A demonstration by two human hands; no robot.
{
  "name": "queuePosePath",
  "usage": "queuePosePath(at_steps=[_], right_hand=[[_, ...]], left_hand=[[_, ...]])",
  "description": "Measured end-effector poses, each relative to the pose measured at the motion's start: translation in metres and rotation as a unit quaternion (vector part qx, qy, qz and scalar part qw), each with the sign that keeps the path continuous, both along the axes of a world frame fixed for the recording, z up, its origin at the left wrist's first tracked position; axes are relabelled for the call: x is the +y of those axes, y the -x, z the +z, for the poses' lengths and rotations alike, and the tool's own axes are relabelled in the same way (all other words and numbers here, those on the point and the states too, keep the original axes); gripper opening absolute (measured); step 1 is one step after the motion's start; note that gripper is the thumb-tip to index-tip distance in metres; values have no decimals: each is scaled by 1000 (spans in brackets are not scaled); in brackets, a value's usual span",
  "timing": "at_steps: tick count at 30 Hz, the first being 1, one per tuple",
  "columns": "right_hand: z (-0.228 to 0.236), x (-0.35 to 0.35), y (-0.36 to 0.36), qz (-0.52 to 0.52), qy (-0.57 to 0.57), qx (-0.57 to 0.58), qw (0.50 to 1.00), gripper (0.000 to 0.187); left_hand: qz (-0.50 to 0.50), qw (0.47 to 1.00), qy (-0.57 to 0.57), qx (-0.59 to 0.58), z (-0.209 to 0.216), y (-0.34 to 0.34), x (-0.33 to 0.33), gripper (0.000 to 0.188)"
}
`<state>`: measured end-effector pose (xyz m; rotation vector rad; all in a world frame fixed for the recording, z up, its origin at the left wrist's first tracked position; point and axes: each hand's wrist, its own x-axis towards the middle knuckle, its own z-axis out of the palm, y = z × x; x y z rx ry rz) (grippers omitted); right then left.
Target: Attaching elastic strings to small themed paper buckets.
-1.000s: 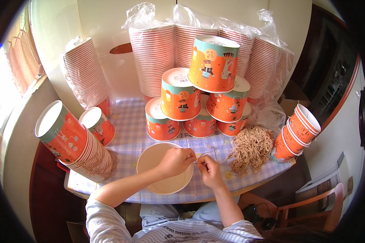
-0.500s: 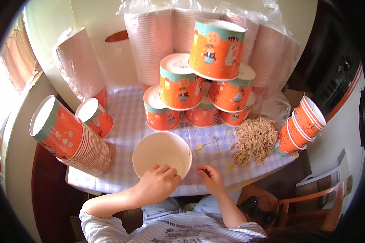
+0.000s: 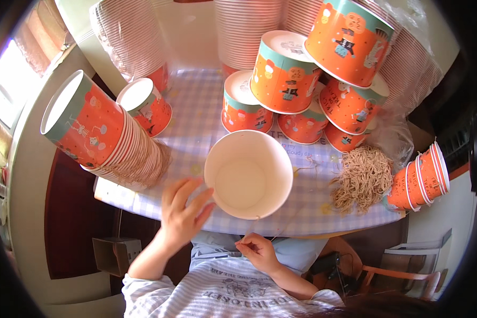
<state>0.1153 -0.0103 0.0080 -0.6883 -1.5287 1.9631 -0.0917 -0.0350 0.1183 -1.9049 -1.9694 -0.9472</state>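
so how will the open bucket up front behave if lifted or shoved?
The open bucket is likely light for its size: nothing shows inside. Its wall looks thin, so a hard squeeze may dent it. The left stack of nested buckets suggests it tapers too, so it could tip if shoved high up.

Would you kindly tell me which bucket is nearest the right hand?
The single bucket at front centre, just beyond the right hand; it shows its pale inside, unlike the orange-sided pyramid behind.
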Motion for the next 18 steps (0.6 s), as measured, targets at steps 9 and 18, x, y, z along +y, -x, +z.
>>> queuePosePath(at_steps=[9,18], right_hand=[[-16,-6,-3,-61,-58,-44,995,10],[1,-2,-2,-84,-197,-93,972,9]], left_hand=[[-37,969,72,-232,-60,-75,-31,20],[-40,945,29,-323,-66,-86,-26,12]])
